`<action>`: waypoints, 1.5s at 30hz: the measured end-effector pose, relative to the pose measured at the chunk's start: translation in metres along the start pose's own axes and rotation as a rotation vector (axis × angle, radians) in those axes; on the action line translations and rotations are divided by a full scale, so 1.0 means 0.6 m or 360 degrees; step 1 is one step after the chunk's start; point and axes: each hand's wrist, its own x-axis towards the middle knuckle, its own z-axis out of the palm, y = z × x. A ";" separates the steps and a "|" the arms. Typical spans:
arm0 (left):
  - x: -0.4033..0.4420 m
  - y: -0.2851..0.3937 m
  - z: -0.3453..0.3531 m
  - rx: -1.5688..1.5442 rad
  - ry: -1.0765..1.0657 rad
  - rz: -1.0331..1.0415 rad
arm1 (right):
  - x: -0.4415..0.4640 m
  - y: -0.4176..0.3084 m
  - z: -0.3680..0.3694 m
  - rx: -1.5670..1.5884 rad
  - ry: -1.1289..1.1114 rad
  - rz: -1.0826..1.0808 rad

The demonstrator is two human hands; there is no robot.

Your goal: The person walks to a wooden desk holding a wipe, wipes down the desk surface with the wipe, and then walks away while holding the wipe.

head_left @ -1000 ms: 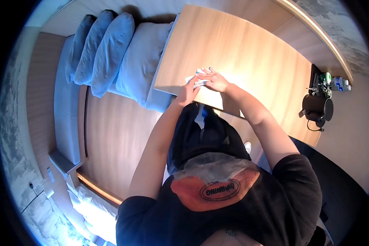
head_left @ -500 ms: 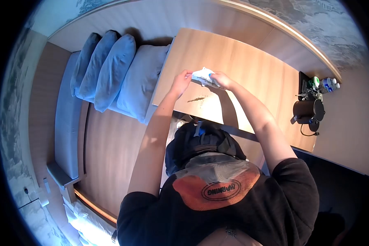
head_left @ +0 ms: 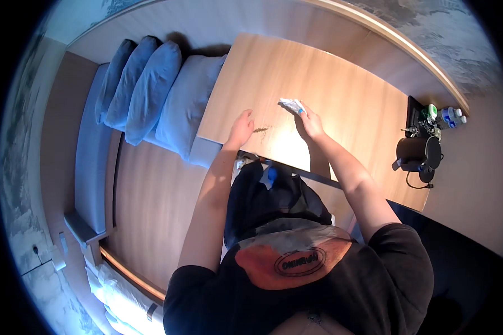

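left hand (head_left: 241, 131) now apart from partly hidden cloth (head_left: 290, 104) in right hand (head_left: 312, 121)

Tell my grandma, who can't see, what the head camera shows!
A person's right hand holds a crumpled white thing over a wooden table; the left hand is beside a dark smudge. Pillows are on the left, bottles on the right.

Pillows (head_left: 155, 92) lean together — a kettle (head_left: 412, 154) stands near bottles (head_left: 450, 118).
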 end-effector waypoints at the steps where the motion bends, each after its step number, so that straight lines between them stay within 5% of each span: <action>1: -0.015 -0.006 -0.005 0.0013 0.0024 -0.0073 | -0.003 0.012 0.020 -0.0012 0.0049 0.0033; 6: -0.081 -0.072 -0.025 0.0219 0.0168 -0.0041 | -0.014 0.022 0.086 -0.0260 0.0165 -0.0188; 9: -0.100 -0.101 -0.063 0.0792 0.0079 0.0337 | -0.006 0.004 0.103 -0.0322 0.0083 -0.0211; 21: -0.054 -0.107 -0.162 0.0958 -0.1100 -0.0062 | 0.021 -0.016 0.175 -0.0287 -0.0260 -0.0290; 33: -0.050 -0.114 -0.168 0.1101 -0.1158 0.0090 | -0.006 -0.030 0.207 -0.0184 -0.0256 -0.0195; 35: -0.041 -0.121 -0.167 0.1087 -0.1213 0.0073 | -0.012 -0.039 0.216 -0.0188 -0.0078 0.0145; 38: -0.037 -0.123 -0.168 0.1079 -0.1260 0.0084 | -0.009 -0.034 0.213 -0.0211 -0.0177 -0.0182; 45: -0.027 -0.126 -0.166 0.1046 -0.1318 0.0085 | -0.009 -0.037 0.215 -0.0146 -0.0144 -0.0119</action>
